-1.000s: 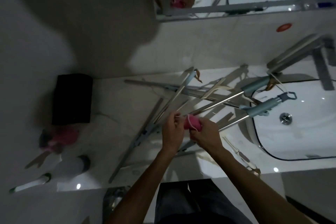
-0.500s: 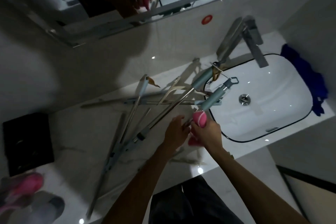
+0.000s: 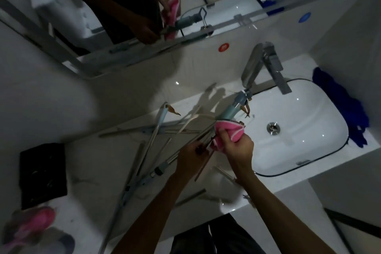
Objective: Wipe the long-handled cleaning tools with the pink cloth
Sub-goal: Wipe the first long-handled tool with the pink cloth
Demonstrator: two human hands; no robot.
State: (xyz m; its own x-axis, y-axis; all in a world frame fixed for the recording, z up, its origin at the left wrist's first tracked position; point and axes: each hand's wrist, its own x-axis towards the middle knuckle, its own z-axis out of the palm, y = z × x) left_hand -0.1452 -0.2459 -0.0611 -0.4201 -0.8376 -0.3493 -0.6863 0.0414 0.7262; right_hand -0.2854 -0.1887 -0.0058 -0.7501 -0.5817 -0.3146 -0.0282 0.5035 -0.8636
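- While bunched over the near end of a blue-grey handle (image 3: 231,110), the pink cloth (image 3: 229,131) sits at the sink's (image 3: 321,109) left rim.
- The right hand (image 3: 237,146) has its grip clenched on the cloth.
- The left hand (image 3: 191,159) has its grip closed around a metal pole (image 3: 171,158).
- More long-handled tools (image 3: 144,156) lie crossed on the white tabletop (image 3: 92,161).
- A black box (image 3: 42,175) sits far left; a faucet (image 3: 261,64) stands behind the sink.
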